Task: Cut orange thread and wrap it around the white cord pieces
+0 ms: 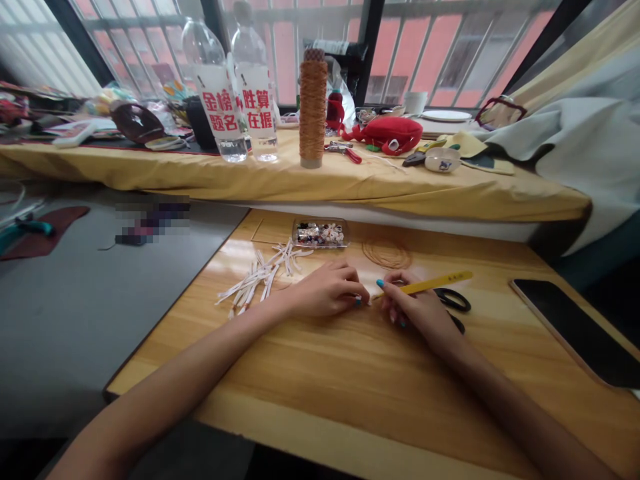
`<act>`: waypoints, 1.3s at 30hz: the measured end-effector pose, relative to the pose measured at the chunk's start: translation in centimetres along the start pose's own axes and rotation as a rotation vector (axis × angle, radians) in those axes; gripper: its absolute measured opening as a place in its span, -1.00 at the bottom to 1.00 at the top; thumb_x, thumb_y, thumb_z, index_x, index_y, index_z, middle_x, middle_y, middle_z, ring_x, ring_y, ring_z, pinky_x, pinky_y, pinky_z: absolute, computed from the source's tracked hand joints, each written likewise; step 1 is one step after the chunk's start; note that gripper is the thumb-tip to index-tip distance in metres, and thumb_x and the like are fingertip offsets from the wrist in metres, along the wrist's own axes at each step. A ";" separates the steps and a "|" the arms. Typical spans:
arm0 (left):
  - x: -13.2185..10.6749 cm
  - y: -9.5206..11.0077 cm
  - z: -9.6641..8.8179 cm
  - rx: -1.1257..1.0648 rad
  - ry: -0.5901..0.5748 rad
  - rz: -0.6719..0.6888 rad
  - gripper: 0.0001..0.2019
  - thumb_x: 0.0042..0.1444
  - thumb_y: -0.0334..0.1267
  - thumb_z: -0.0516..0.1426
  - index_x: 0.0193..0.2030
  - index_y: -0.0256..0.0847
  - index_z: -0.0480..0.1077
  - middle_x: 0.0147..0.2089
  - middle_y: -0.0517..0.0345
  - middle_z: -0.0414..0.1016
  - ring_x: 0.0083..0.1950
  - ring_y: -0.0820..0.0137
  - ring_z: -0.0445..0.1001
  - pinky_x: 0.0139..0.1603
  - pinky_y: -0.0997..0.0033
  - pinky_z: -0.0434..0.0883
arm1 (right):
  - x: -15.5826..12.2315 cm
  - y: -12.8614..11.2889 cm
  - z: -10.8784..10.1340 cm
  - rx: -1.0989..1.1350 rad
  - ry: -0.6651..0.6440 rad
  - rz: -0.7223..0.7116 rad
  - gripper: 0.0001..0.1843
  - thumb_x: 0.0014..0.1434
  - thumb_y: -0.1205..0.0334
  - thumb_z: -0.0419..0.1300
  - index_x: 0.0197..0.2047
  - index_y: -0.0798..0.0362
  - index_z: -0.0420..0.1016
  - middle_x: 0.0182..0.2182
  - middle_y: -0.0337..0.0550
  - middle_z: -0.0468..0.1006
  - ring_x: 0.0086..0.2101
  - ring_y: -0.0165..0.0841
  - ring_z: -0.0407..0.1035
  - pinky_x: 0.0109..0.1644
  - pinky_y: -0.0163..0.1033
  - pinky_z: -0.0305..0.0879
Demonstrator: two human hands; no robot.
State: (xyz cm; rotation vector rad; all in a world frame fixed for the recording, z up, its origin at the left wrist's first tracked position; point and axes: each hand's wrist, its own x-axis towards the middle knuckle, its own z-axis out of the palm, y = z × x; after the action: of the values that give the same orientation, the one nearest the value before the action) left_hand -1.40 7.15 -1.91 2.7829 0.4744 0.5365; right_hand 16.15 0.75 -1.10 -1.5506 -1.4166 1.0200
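Note:
My right hand [407, 303] is closed around a pair of yellow tweezers [435, 282], held like a pen with the tip pointing left. Close by on the left, my left hand [333, 290] has thumb and fingers pinched together at the tweezers' tip. A tiny white piece [369, 302] shows at those fingertips, too small to name. Black-handled scissors [454, 300] lie partly hidden behind my right hand. Beyond my left wrist, white strips [257, 277] are heaped on the wooden table [320, 373]. A clear plastic box [320, 233] of small beads and a coil of thin brown cord [387, 253] lie farther back.
A phone [575, 327] rests at the table's right. On the yellow-covered ledge [175, 172] stand two bottles [219, 93] and a tall spool of brown thread [313, 110], beside a red pouch [395, 135] and pliers. A grey surface [125, 300] adjoins the table's left edge.

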 end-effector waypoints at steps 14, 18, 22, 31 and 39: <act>0.0 0.0 0.1 -0.006 0.015 0.027 -0.77 0.06 -0.40 -0.02 -0.21 -0.16 0.41 -0.30 0.11 0.32 -0.20 0.42 0.24 -0.13 0.46 0.20 | 0.0 0.5 0.3 -0.067 -0.031 -0.081 -0.83 0.07 0.11 0.04 -0.41 0.03 0.20 -0.69 -0.36 0.34 -0.70 -0.51 0.19 -0.64 -0.41 0.11; 0.0 -0.1 0.1 -0.005 0.007 0.022 -0.76 0.06 -0.40 -0.03 -0.21 -0.16 0.41 -0.29 0.10 0.32 -0.20 0.41 0.24 -0.13 0.45 0.22 | 0.0 0.5 0.5 -0.101 -0.045 -0.097 -0.84 0.09 0.12 0.02 -0.40 0.03 0.20 -0.67 -0.35 0.34 -0.69 -0.50 0.19 -0.63 -0.41 0.12; -0.1 0.1 0.2 0.026 0.021 0.022 -0.75 0.05 -0.42 -0.04 -0.20 -0.13 0.39 -0.25 0.12 0.32 -0.14 0.38 0.21 -0.07 0.42 0.21 | 0.0 0.4 0.8 -0.140 -0.066 -0.148 -0.85 0.10 0.13 0.00 -0.41 0.02 0.20 -0.64 -0.35 0.31 -0.67 -0.51 0.19 -0.61 -0.41 0.12; 0.3 1.7 1.9 0.231 0.063 -0.049 -0.80 0.04 -0.40 -0.06 -0.22 -0.34 0.30 -0.08 -0.05 0.24 0.04 0.22 0.06 0.10 0.24 0.09 | 0.0 1.1 1.5 -0.153 0.008 -0.208 -0.90 0.11 0.17 -0.02 -0.36 0.01 0.16 -0.60 -0.35 0.30 -0.66 -0.49 0.20 -0.59 -0.38 0.16; 0.4 1.2 0.7 -0.027 0.050 -0.186 -0.85 0.02 -0.33 0.01 -0.26 -0.23 0.33 -0.09 0.07 0.27 -0.01 0.31 0.15 0.05 0.30 0.15 | 0.0 0.6 0.8 -0.422 0.000 -0.367 -0.91 0.11 0.22 -0.03 -0.40 0.03 0.21 -0.52 -0.24 0.40 -0.51 -0.42 0.29 -0.44 -0.32 0.19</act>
State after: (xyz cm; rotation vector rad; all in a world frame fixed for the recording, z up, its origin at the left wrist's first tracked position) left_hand -0.44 6.11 -2.02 2.6689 0.7227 0.5657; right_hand 15.60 0.71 -2.01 -1.4905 -1.9177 0.5222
